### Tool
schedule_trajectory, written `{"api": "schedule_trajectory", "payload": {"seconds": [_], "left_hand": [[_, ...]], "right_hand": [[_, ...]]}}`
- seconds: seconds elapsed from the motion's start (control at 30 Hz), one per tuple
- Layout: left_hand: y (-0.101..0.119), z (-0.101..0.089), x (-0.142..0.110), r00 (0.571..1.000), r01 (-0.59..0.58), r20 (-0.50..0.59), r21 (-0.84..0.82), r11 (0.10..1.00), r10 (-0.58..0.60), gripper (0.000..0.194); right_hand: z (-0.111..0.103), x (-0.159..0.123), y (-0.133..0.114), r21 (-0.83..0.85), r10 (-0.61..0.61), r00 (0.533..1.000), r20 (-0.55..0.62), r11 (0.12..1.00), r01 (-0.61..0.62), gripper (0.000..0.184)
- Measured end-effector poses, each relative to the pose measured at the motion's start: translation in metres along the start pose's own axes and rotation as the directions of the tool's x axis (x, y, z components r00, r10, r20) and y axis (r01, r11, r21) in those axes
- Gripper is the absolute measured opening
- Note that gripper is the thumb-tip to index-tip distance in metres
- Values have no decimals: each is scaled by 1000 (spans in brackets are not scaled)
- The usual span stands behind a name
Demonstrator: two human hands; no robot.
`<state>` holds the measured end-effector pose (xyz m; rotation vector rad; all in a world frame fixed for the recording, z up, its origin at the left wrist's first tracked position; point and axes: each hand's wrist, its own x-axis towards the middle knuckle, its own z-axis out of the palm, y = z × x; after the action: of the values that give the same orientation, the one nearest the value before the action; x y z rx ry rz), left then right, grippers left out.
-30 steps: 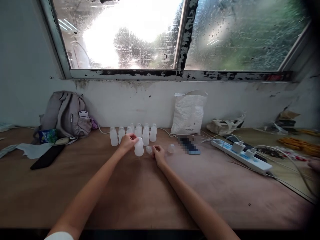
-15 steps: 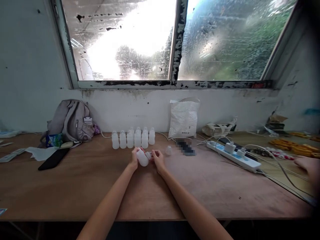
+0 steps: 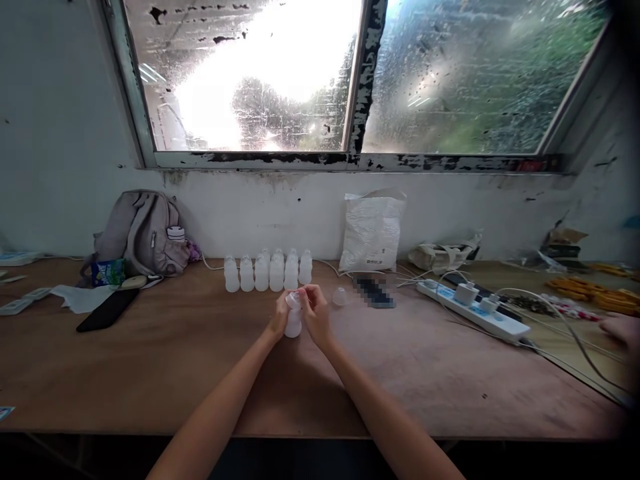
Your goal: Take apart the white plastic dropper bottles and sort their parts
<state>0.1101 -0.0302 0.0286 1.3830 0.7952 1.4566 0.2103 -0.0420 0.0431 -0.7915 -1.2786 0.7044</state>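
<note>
My left hand is wrapped round the side of a small frosted baby bottle, which stands nearly upright just above or on the table. At its top, the fingers of my right hand close on the clear collar; the fingers partly hide this part. A loose translucent dome cap sits on the table right of my right hand. Behind my hands, several similar frosted bottles stand in a row near the wall.
A blurred dark object lies right of the cap. Farther right are a white power strip with cables and another person's hand. At left are a black phone and a grey backpack. A white plastic bag leans on the wall.
The bottle has turned from tilted, neck to the right, to nearly upright. My right hand has come in against its top, closer to my left hand. The view has shifted slightly.
</note>
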Motion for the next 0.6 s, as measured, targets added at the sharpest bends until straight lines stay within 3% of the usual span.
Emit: {"api": "schedule_trajectory", "payload": {"seconds": [0.23,0.6], "left_hand": [[1,3,-1,1000,3,7,7,1000,-3,28],[0,6,6,995,16,-98,-13,1000,-18,28]], "right_hand": [[3,-7,-1,-15,-1,984,178,1000,3,27],[3,-3,9,233,210,978,-12,951,-201,32]]}}
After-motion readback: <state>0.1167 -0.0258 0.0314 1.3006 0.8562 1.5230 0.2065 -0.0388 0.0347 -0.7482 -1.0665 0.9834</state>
